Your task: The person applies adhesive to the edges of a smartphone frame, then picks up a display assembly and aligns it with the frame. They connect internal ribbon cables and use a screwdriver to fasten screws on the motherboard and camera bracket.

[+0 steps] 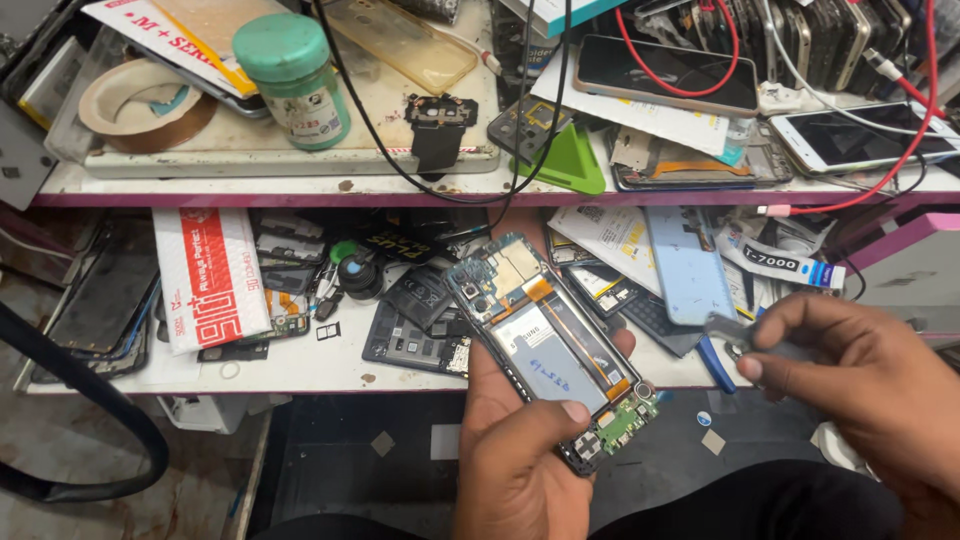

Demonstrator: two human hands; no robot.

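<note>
- Left hand: grip closed around an opened phone, back cover off, battery and boards exposed, held over the tabletop's front edge.
- Right hand: fingers pinching a small grey tool just beside the phone; boards not yet removed.

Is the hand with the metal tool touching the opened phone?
Apart. The head view shows the right hand with the tool clear of the opened phone, held by the left hand.

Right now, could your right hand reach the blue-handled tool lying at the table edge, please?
Probably yes: the right hand hovers just beside the blue-handled tool with nothing between them, though its fingers already pinch a small grey tool, blurred, so it would need freeing first.
</note>
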